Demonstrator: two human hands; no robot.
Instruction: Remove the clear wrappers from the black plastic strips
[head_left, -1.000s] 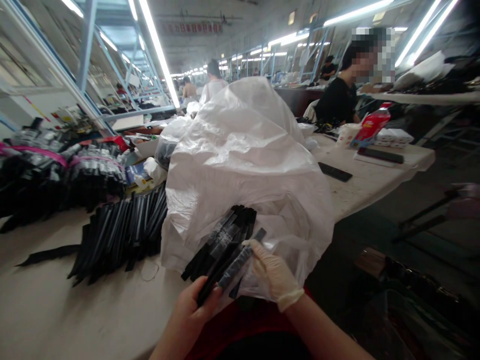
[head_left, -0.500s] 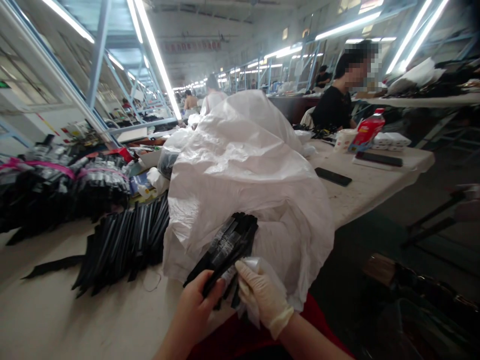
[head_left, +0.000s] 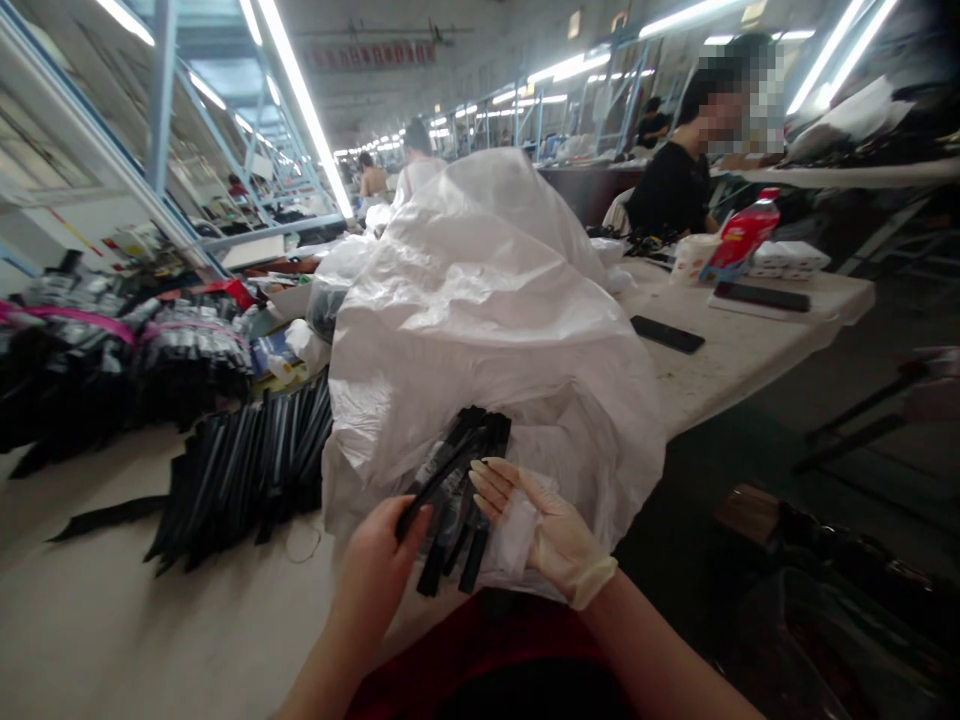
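Observation:
My left hand [head_left: 386, 555], bare, is closed with thumb and fingers around the end of a black strip [head_left: 442, 470]. That strip slants up over a loose bunch of black strips [head_left: 476, 555], which lies at the mouth of a large white plastic bag [head_left: 480, 330]. Clear film seems to cover parts of the bunch. My right hand [head_left: 544, 515], in a thin pale glove, is turned palm inward just right of the strips, its fingers stretched out. Translucent plastic [head_left: 514, 530] lies against its palm; no grip on it shows.
A row of black strips [head_left: 247, 470] lies left of the bag, with tied bundles [head_left: 195, 345] behind. A phone [head_left: 667, 334], a red-labelled bottle [head_left: 750, 235] and a tissue pack [head_left: 787, 258] rest on the table [head_left: 690, 390]. A person in black [head_left: 667, 195] sits beyond.
My right hand has opened and turned palm inward, moving slightly up and right. My left hand has moved up and left with a strip. The bunch's lower ends show more.

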